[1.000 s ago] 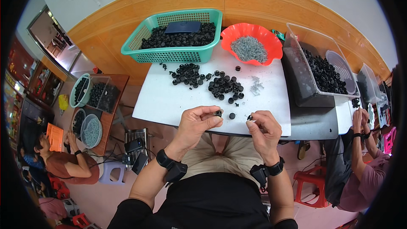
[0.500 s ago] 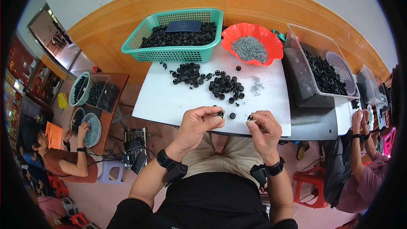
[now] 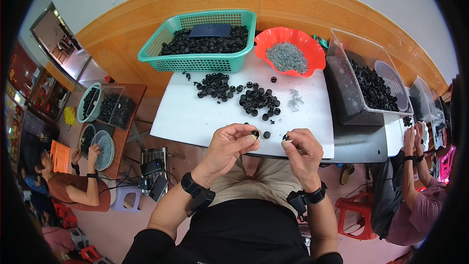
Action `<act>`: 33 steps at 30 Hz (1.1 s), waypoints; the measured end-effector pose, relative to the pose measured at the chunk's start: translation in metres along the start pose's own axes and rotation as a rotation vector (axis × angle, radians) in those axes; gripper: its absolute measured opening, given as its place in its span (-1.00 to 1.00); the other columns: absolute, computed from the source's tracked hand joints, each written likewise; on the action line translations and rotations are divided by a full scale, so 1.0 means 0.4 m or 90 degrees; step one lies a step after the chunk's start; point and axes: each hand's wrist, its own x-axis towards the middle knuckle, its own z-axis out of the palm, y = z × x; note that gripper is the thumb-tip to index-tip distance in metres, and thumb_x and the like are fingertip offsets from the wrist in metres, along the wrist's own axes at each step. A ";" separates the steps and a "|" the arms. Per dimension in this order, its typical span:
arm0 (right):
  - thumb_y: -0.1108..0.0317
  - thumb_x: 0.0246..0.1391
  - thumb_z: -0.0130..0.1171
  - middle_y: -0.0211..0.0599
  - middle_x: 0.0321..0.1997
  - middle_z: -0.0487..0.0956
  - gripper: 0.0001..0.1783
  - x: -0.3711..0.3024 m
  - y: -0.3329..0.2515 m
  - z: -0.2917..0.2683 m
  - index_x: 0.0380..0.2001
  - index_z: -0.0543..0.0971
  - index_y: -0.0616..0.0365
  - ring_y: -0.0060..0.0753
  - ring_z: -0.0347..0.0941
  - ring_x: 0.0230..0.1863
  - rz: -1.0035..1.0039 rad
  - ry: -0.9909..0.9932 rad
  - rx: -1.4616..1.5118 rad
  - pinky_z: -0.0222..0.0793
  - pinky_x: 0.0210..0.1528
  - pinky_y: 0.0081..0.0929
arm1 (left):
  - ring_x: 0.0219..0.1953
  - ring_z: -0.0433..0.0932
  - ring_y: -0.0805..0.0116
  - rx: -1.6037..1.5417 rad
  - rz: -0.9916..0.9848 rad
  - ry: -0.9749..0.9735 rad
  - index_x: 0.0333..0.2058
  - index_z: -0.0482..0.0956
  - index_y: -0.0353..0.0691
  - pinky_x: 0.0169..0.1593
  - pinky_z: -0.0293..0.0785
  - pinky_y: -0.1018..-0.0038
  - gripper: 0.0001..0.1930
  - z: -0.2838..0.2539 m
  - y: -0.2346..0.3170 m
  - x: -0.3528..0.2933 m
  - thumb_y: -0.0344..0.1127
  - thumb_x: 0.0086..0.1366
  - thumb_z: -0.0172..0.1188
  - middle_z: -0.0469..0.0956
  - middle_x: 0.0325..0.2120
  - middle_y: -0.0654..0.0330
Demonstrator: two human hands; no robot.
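Note:
Over the near edge of the white work surface (image 3: 181, 122), my left hand (image 3: 223, 149) pinches a small round black cap (image 3: 255, 134) between thumb and fingertips, its hollow side showing. A short distance to the right, my right hand (image 3: 304, 155) is closed on a tiny black piece (image 3: 285, 137); its exact kind is too small to tell. Between the two hands one loose black cap (image 3: 266, 135) lies on the surface. Farther back are two piles of black caps, a right one (image 3: 260, 101) and a left one (image 3: 214, 88), beside a little heap of grey metal bits (image 3: 295, 101).
At the back stand a green basket (image 3: 195, 63) of black parts and a red scalloped bowl (image 3: 317, 61) of grey pieces. A clear bin (image 3: 349, 102) with black parts is at the right. One person (image 3: 80, 186) works at a left table, another (image 3: 415, 205) at the right.
My left hand has turned the cap slightly, so more of its hollow side shows. The right hand has shifted a little to the left with its piece.

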 end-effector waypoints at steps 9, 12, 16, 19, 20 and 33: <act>0.59 0.00 0.42 -0.17 -0.22 0.62 -0.73 0.021 -0.026 0.012 -0.18 0.64 0.27 -0.55 0.50 -0.46 -0.027 -0.017 0.003 0.46 -0.43 -0.62 | -0.16 0.70 0.36 -0.043 -0.018 -0.006 0.02 0.60 -0.31 -0.02 0.71 0.46 -0.74 -0.006 -0.003 0.002 -0.53 0.36 0.22 0.66 -0.12 0.05; 0.59 0.01 0.41 -0.17 -0.22 0.62 -0.73 0.025 -0.029 0.019 -0.18 0.65 0.27 -0.55 0.51 -0.45 -0.020 -0.023 0.016 0.47 -0.42 -0.62 | -0.16 0.70 0.36 -0.063 -0.029 -0.005 0.01 0.60 -0.33 0.02 0.69 0.45 -0.75 -0.005 0.004 0.001 -0.53 0.37 0.22 0.67 -0.16 0.11; 0.59 0.01 0.41 -0.16 -0.22 0.62 -0.74 0.025 -0.030 0.029 -0.18 0.65 0.27 -0.56 0.52 -0.44 -0.019 -0.027 0.026 0.47 -0.42 -0.63 | -0.14 0.70 0.34 -0.082 -0.037 -0.008 0.02 0.59 -0.33 0.01 0.71 0.45 -0.74 -0.009 0.005 0.002 -0.52 0.38 0.21 0.66 -0.12 0.06; 0.59 0.02 0.41 -0.17 -0.22 0.62 -0.74 0.029 -0.033 0.034 -0.18 0.65 0.28 -0.57 0.53 -0.44 -0.015 -0.037 0.039 0.48 -0.42 -0.63 | -0.13 0.70 0.34 -0.089 -0.037 -0.014 0.03 0.59 -0.33 0.00 0.72 0.45 -0.74 -0.011 0.005 0.003 -0.52 0.37 0.20 0.65 -0.09 0.02; 0.58 0.02 0.41 -0.17 -0.22 0.62 -0.74 0.033 -0.039 0.036 -0.18 0.65 0.28 -0.57 0.53 -0.44 -0.023 -0.045 0.037 0.48 -0.42 -0.63 | -0.13 0.70 0.33 -0.089 -0.037 -0.016 0.03 0.58 -0.33 0.00 0.72 0.45 -0.74 -0.011 0.005 0.003 -0.52 0.37 0.21 0.64 -0.09 0.02; 0.57 0.03 0.40 -0.17 -0.23 0.62 -0.74 0.050 -0.049 0.072 -0.17 0.65 0.27 -0.55 0.54 -0.45 -0.075 -0.080 0.059 0.48 -0.45 -0.61 | -0.13 0.70 0.35 -0.088 -0.054 -0.031 -0.01 0.61 -0.30 0.03 0.70 0.44 -0.76 -0.007 0.012 0.002 -0.52 0.35 0.24 0.67 -0.15 0.11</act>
